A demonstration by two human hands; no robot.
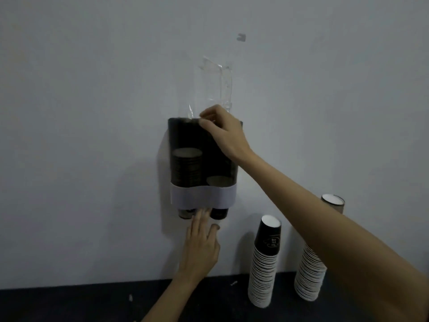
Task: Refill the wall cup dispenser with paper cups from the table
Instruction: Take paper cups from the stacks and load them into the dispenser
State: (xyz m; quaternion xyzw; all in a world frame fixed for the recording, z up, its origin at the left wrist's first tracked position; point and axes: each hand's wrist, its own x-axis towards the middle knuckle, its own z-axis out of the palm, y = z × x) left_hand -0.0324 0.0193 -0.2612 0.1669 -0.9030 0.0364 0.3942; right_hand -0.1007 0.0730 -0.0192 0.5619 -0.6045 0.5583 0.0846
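I am steadying the dispenser (202, 159): right hand (222, 133) pinching its clear lid (216, 87), left hand (200, 245) pressing flat-fingered underneath. Next I'm needing cups from the desk stacks (263, 270).

wall (81, 112): matt, pale, smooth painted finish
dispenser (185, 138): dark see-through plastic body, slightly glossy
lid (218, 82): clear glossy plastic, catches the light
band (203, 196): matt white, smooth, looks like plastic
cups in dispenser (187, 168): dark paper, ribbed where nested
near stack (264, 263): paper cups, matt black outside, white inside
far stack (310, 275): same paper, pale rims
table (69, 303): dark, matt top
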